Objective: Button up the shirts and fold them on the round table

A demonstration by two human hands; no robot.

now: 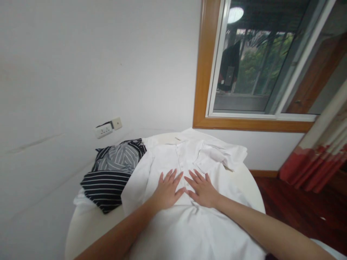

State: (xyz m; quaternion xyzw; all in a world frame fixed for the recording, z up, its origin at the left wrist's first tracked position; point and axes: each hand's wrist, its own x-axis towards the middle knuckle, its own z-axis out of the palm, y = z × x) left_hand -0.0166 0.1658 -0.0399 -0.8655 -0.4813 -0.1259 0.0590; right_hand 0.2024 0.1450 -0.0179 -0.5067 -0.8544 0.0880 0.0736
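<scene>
A white collared shirt [187, 224] lies spread out on a round white table [89, 224], collar toward the wall. My left hand [168, 189] rests flat on the shirt's chest, fingers stretched out and apart. My right hand [202, 187] lies flat beside it, fingers also extended, thumbs almost touching at the shirt's middle. Neither hand holds anything. One sleeve [227, 155] is folded over at the far right.
A pile of black-and-white striped clothes [112, 177] sits on the table's left. A wall socket [107, 128] is on the white wall behind. A wood-framed window [255, 65] is at upper right, with a red-and-white curtain [322, 155] and a dark wooden floor [303, 213] to the right.
</scene>
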